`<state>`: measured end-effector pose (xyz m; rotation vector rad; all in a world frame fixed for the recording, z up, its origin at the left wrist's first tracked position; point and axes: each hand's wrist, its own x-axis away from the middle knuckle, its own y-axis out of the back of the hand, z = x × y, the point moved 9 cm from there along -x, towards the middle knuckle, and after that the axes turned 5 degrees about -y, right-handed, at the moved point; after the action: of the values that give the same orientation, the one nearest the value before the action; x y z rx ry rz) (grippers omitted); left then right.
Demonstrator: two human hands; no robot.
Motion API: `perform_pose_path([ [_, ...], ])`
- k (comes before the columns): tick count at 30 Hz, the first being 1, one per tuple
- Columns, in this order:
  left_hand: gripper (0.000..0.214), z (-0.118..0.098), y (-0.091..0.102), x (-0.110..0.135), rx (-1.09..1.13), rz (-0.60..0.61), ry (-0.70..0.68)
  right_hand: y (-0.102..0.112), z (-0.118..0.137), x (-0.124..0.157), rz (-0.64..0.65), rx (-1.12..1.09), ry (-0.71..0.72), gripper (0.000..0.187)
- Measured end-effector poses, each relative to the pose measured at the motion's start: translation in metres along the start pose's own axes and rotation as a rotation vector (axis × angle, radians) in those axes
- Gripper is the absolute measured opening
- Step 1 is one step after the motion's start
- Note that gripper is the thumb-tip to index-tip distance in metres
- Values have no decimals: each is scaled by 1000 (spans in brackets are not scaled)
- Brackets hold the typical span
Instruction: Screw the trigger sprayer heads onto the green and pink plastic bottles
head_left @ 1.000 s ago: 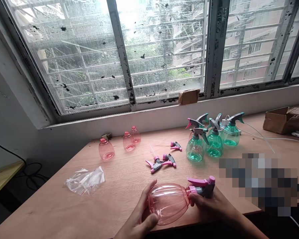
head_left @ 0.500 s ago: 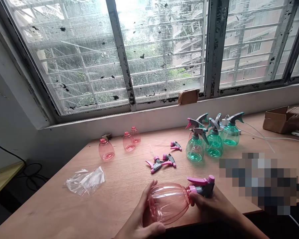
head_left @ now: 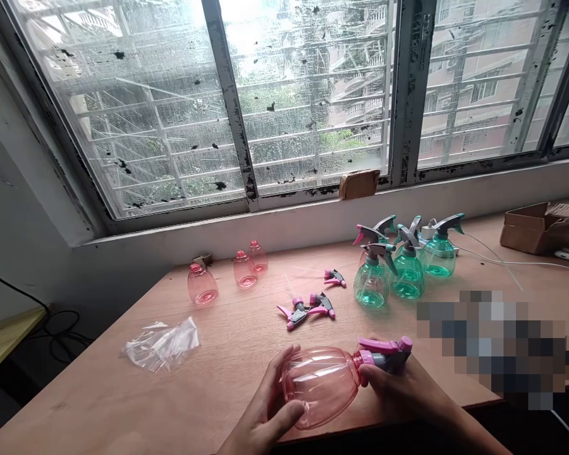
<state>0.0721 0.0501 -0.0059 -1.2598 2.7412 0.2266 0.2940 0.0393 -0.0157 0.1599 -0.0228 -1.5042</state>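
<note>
Head view: one pink bottle [head_left: 320, 388] is held on its side above the near edge of the desk [head_left: 123, 407]. Its base end is clasped by the left hand [head_left: 268, 407]; the spray head [head_left: 384, 360] at its neck is gripped by the right hand [head_left: 398, 387]. Three loose sprayers [head_left: 298, 314] are laid mid-desk; three upright bottles [head_left: 202, 287] are stood near the far-left corner.

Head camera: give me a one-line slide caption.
Left hand cups a sideways pink bottle; right hand holds its spray head; three loose spray heads lie on the table.
</note>
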Motion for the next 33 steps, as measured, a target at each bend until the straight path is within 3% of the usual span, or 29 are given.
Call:
perform_pose_path([
  [6,103,5,-1,0,-74,52,-26,0,2,0,18,8,-7,33],
  [14,74,2,9,0,-72,-105,76,0,2,1,13,-6,7,35],
  [18,82,7,3,1,-89,-10,111,-2,5,1,26,-34,31,37],
  [23,100,3,-3,1,-108,41,2,-3,2,1,30,-60,-8,37],
  [29,97,8,-1,2,-133,67,33,-4,1,3,45,-25,9,41],
  [33,76,11,8,2,-121,1,78,-5,-1,2,68,-29,-5,41],
])
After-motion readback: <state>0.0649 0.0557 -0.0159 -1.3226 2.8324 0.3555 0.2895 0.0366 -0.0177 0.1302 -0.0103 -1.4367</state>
